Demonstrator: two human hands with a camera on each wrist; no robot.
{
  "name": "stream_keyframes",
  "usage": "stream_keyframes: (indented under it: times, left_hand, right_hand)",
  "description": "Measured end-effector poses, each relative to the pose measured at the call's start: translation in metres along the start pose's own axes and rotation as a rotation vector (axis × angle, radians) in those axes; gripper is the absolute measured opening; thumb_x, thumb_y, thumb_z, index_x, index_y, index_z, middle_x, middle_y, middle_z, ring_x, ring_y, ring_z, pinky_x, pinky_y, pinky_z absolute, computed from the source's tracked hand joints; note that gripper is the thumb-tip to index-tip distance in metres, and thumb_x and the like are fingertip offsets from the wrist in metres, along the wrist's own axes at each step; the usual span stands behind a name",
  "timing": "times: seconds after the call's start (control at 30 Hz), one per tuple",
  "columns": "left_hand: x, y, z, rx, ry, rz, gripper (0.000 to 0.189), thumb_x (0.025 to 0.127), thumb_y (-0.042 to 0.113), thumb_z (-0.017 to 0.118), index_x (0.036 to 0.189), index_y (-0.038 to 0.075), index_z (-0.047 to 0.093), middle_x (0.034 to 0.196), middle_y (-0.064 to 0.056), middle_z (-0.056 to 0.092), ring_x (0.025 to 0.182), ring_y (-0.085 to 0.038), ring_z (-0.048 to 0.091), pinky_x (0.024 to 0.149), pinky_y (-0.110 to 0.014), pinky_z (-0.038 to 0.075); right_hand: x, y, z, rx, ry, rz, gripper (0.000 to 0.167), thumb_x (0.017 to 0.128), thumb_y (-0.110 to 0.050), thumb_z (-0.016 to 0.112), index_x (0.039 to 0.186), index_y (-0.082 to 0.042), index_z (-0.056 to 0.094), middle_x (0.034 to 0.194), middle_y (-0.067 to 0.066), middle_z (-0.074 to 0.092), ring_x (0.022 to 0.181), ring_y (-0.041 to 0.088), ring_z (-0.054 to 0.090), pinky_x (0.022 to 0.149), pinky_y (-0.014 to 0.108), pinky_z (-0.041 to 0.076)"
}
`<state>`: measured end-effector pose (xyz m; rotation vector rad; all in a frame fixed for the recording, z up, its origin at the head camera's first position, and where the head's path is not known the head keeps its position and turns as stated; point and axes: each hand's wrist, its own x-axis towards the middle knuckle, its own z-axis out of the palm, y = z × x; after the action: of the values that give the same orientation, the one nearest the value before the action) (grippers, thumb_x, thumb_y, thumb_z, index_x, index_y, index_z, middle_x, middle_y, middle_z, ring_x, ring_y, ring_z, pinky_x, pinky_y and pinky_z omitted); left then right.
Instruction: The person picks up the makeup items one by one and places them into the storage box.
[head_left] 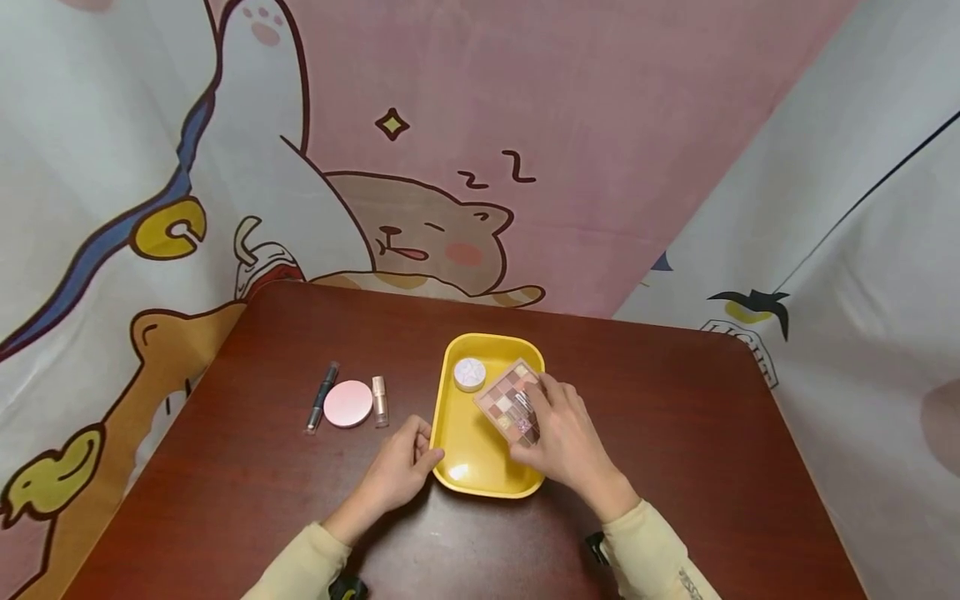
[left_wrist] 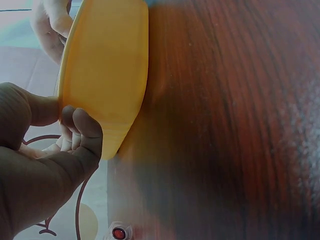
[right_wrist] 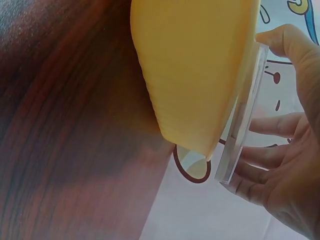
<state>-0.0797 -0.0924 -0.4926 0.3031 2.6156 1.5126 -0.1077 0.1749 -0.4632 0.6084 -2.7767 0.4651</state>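
Palette (head_left: 504,404) gripped in the right hand (head_left: 567,433) over the right edge of the yellow tray (head_left: 465,442), mid-desk (head_left: 675,400); left hand (head_left: 401,462) pinches the tray's left rim. Step in hand, presumably: positioning the palette; the next move calls for rim clearance.

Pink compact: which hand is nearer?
Left. The left hand grips the tray just below and right of the compact; the right hand holds the palette over the tray, farther right.

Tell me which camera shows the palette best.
The head view shows the palette best: you see its colorful front. The right wrist view shows just its thin edge; the left wrist view shows none.
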Motion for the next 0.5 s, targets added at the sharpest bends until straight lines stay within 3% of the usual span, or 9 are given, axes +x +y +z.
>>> stream_keyframes:
  times: [0.5]
  left_hand:
    - [0.0018, 0.0016, -0.001, 0.016, -0.005, -0.014, 0.018, 0.091, 0.002, 0.074, 0.098, 0.003, 0.057, 0.077, 0.002, 0.054, 0.065, -0.006, 0.049, 0.062, -0.022, 0.042]
  right_hand:
    - [0.0042, -0.0022, 0.0043, 0.031, -0.057, -0.026, 0.076, 0.068, -0.037, 0.083, 0.131, 0.0, 0.063, 0.137, 0.028, 0.057, 0.116, 0.042, 0.055, 0.101, 0.054, 0.047]
